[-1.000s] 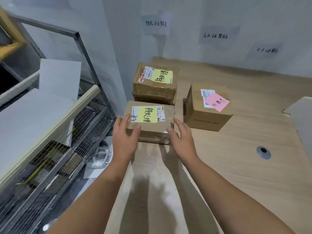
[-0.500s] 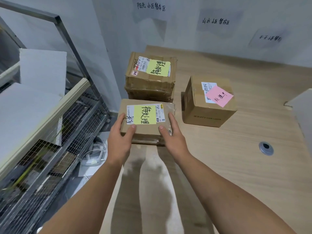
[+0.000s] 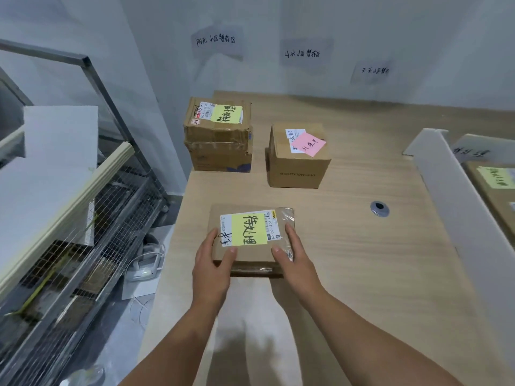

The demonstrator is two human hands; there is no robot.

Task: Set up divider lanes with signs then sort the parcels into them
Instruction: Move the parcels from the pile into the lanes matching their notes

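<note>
Brown cardboard fills the near edge of the pale wooden desk (image 3: pixel 362 246), where a person grips a flat parcel (image 3: pixel 250 238) from both sides. The left hand (image 3: pixel 213 263) clasps its near-left corner, thumb on top; the right hand (image 3: pixel 294 260) clasps the near-right corner, fingers lying over the clear tape. A yellow note (image 3: pixel 249 229) with handwritten characters covers most of the flat parcel's shipping label. Beyond the flat parcel, toward the wall, stands a taller taped parcel (image 3: pixel 218 137) bearing its own yellow note, and to the right of that a square parcel (image 3: pixel 298 157) carrying a pink note (image 3: pixel 309 143); the two are apart from each other and from the flat parcel. Three handwritten paper signs (image 3: pixel 216 40) hang on the wall behind them. Right of the flat parcel, a white divider board (image 3: pixel 457 196) stands upright on the desk, with another labelled parcel (image 3: pixel 496 185) lying on its far side. Left of the desk stands a metal wire rack (image 3: pixel 69 246).
</note>
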